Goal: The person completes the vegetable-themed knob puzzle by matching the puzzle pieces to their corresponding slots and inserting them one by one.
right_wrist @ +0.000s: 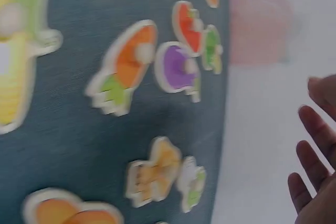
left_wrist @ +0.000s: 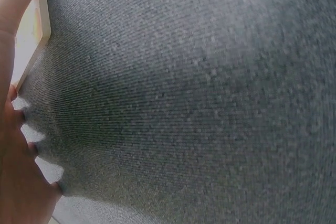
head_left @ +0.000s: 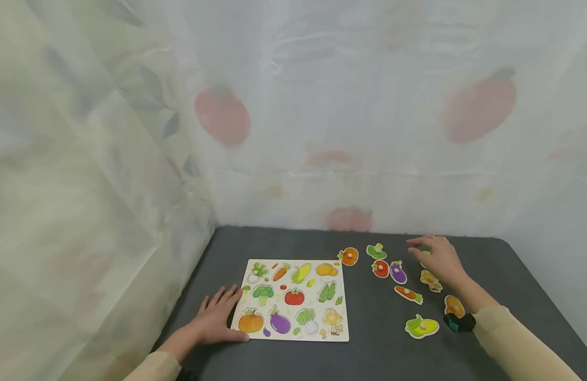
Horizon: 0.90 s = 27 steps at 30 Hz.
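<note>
1. Puzzle board (head_left: 310,299): flat on desk (head_left: 379,354); likely light, stiff; take it by its edges.
2. Left hand (head_left: 217,320): fingers spread, unclenched, touching the board's left side.
3. Right hand (head_left: 438,258): released, empty, well right of the board.
4. Carrot piece (head_left: 411,296), corn piece (head_left: 429,327), eggplant piece (head_left: 399,276): right of the board; presumably light, rigid, not fragile; pinch the central knob (right_wrist: 144,53) (flat outlines would be awkward to lift).

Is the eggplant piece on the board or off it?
Off: the eggplant piece lies on the table beside the tomato piece, apart from the board.
</note>
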Available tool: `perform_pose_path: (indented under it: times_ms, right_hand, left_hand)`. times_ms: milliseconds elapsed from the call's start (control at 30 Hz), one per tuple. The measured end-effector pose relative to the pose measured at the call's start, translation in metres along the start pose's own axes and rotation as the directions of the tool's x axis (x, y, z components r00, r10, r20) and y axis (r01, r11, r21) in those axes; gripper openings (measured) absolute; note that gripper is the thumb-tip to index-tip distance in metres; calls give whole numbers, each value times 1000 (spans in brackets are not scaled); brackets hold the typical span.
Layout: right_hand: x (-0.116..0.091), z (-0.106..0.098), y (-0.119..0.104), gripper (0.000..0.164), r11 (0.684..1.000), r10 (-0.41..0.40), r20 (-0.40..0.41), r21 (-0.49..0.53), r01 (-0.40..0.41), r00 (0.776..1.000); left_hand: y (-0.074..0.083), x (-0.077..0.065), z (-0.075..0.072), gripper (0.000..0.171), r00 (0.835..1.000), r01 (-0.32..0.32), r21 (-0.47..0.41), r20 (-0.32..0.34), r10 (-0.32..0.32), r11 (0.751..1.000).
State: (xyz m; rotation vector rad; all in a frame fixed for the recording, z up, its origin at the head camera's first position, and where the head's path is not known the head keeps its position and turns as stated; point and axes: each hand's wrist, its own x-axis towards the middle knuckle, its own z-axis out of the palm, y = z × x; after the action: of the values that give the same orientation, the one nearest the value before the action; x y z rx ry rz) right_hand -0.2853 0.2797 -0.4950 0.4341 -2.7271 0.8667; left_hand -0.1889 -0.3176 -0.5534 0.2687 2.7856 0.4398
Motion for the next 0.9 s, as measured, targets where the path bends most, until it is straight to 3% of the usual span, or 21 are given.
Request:
perform_pose_path:
  times_ms: [233,533,900]
  right_hand:
    - [-36,22,10,13,992,16,126,-130,1,992]
    - [-61,46,12,16,983,30,35,-184,-23,999]
    - [-66,52,9,15,976,75,15,-208,-70,997]
  left_hand:
    - [0,-1,4,129,1000,12,6,7,-12,1000]
    - [0,0,0,129,1000,-12,12,-9,12,1000]
    - [-2,0,2,128,1000,-2,1,-5,2,1000]
